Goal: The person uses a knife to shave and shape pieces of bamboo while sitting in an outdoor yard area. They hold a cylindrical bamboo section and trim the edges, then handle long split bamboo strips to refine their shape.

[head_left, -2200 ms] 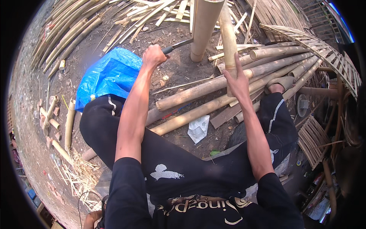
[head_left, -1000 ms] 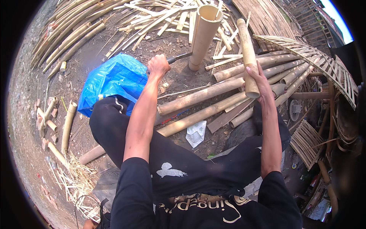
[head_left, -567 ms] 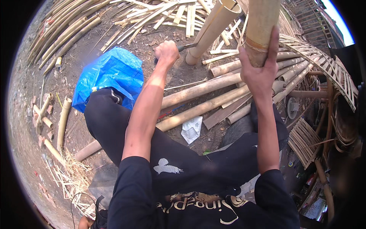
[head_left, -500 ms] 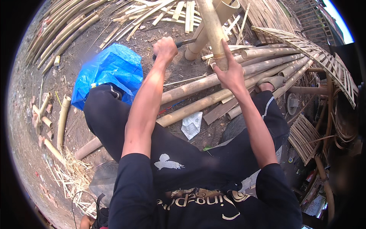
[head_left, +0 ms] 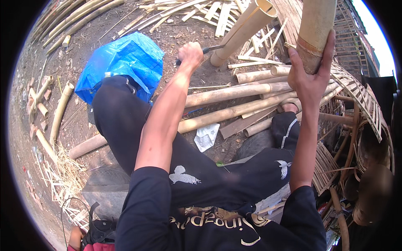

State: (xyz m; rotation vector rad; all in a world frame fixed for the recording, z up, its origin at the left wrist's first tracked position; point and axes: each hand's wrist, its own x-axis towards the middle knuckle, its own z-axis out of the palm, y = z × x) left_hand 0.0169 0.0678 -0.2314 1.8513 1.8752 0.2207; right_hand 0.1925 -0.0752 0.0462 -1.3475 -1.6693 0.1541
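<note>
My left hand (head_left: 191,54) is closed round the dark handle of a knife (head_left: 214,47). Its blade reaches to the lower part of an upright, hollow bamboo tube (head_left: 238,38); how deep it sits in the wall is hard to see. A long split runs down that tube from its open top rim. My right hand (head_left: 309,79) grips a thick bamboo club (head_left: 317,29) near its lower end, raised to the right of the tube and apart from it. The club's upper end is outside the picture.
Bamboo poles (head_left: 234,113) lie across the ground before my knees. A blue plastic sheet (head_left: 121,58) lies by my left knee. Split strips (head_left: 224,19) are scattered beyond the tube, and a woven bamboo panel (head_left: 360,100) leans at the right. White paper (head_left: 206,137) lies between my legs.
My right hand has swung the bamboo club to the right, away from the upright tube. My left hand, the knife and the tube have shifted slightly right in view.
</note>
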